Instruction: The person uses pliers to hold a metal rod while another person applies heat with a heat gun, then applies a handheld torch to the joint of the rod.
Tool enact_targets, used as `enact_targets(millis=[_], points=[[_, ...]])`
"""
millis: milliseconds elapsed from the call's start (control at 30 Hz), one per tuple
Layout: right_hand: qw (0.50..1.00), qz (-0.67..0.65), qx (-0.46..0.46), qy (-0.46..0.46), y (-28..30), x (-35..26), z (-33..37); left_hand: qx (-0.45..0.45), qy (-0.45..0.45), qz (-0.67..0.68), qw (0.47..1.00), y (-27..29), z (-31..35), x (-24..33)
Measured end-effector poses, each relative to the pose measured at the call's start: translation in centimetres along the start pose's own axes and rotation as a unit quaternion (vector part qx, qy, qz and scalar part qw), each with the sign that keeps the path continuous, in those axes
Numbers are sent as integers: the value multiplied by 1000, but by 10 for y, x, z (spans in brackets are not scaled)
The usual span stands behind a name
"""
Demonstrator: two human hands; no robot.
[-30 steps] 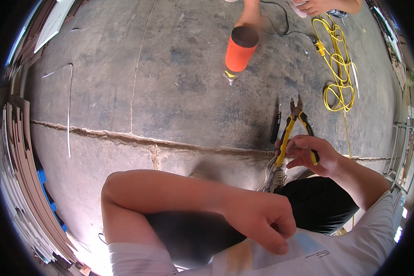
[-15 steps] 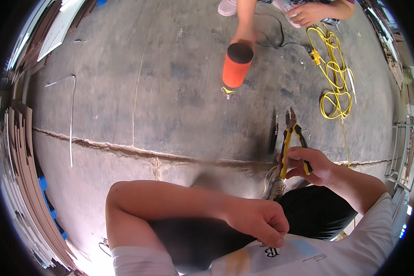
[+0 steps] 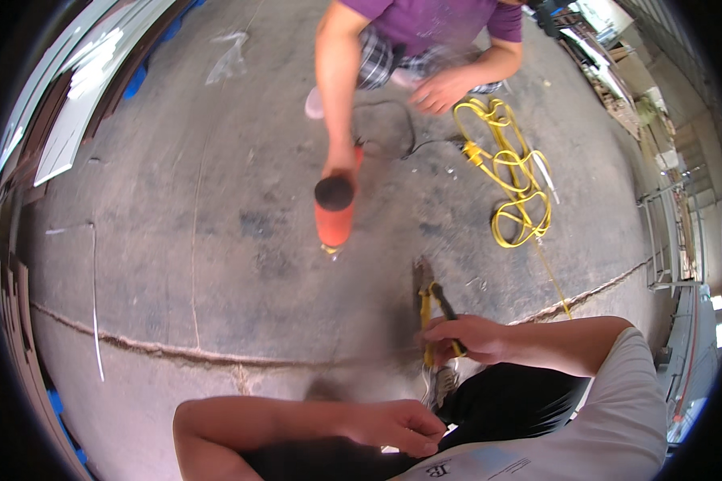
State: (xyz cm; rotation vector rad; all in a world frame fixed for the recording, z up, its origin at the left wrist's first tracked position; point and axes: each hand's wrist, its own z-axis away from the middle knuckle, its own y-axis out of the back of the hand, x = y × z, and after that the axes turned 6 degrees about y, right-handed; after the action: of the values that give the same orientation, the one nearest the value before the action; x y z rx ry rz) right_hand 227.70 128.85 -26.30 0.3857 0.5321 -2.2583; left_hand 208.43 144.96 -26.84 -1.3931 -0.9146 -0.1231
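My right hand (image 3: 472, 337) is wrapped round the handles of a pair of pliers (image 3: 425, 301). The pliers have yellow-and-black grips, and their dark jaws point away from me over the floor, slightly apart. In front of my body my left hand (image 3: 405, 425) is curled closed; its palm and anything inside are hidden. Across from me a crouching person in a purple top holds an orange power tool (image 3: 334, 224) in one hand (image 3: 341, 160). Its round black end faces up, and its small tip points down at the floor. The person's other hand (image 3: 445, 88) rests by the knee.
A looped yellow extension cord (image 3: 497, 168) lies at the far right, joined to a black cord (image 3: 409, 136). A thin bent white strip (image 3: 97, 305) is on the floor at left. Stacked panels (image 3: 72, 104) line the left side. A crack (image 3: 160, 349) crosses the floor.
My view has tilted up and turned right, so more of the other person shows and everything sits lower and further left. Both my hands keep their holds; the pliers stay in my right hand.
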Motion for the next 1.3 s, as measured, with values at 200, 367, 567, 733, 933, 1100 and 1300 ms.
enact_targets(millis=[200,367,567,733,933,1100,1300], points=[[999,-27,25,18,8,-8,1,-9,3,24,1000,7,-6,5],[999,-49,16,9,8,-9,-3,17,-2,-15,1000,13,-5,-1],[999,-35,-2,12,5,-8,1,18,-15,-1,1000,12,-2,3],[1000,4,-13,22,0,-10,3,50,-16,-20,998,12,4,13],[999,-36,6,16,2,-7,-1,49,-3,-15,999,12,4,14],[998,-51,13,25,-1,-6,-1,46,-10,-32,998,14,2,8],[998,-57,-1,21,-2,-6,0,53,-22,-53,997,14,2,4]])
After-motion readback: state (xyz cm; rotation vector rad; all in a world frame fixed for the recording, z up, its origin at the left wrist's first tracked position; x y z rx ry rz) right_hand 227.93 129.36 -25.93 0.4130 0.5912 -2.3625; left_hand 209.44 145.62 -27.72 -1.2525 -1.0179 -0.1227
